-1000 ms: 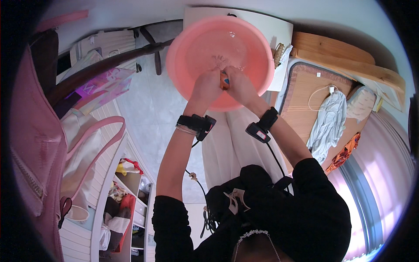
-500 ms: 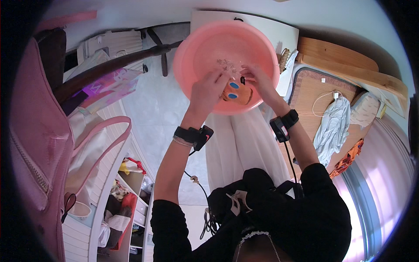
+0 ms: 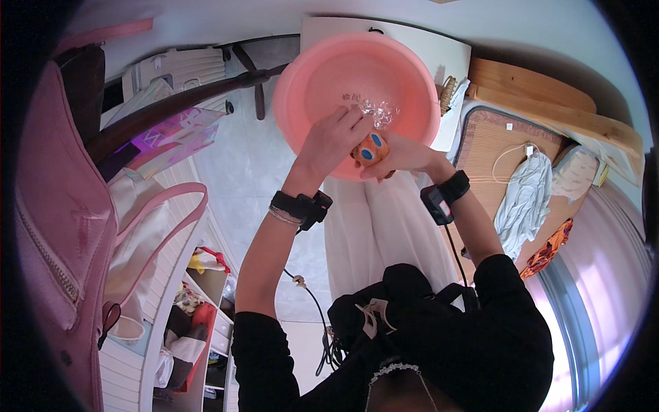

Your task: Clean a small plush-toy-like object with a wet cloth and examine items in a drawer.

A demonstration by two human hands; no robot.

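Observation:
A crumpled orange soft item (image 3: 371, 148) with two blue oval patches is gripped by my right hand (image 3: 401, 155) at the near side of a pink basin (image 3: 292, 103). My right fingers wrap under and around it. Beside it, to the left, my left hand (image 3: 333, 141) is over the basin with its fingers curled together. What those fingers hold, if anything, is hidden. Bright clear glints (image 3: 381, 112) show in the basin just beyond my hands, perhaps moving water. Dark printed marks (image 3: 351, 97) are on the basin's bottom.
The basin rests on a white surface (image 3: 316, 31), with a brush (image 3: 447, 93) at its right. Further right is a woven mat (image 3: 491, 147) with a pale cloth (image 3: 525, 196) and cable. At left are a pink bag (image 3: 65, 206), a dark wooden bar (image 3: 185, 99) and open shelves (image 3: 206, 281).
The orange item was spread between both hands and is now bunched in my right hand. My right hand has come nearer and left. The bright glints have shifted right.

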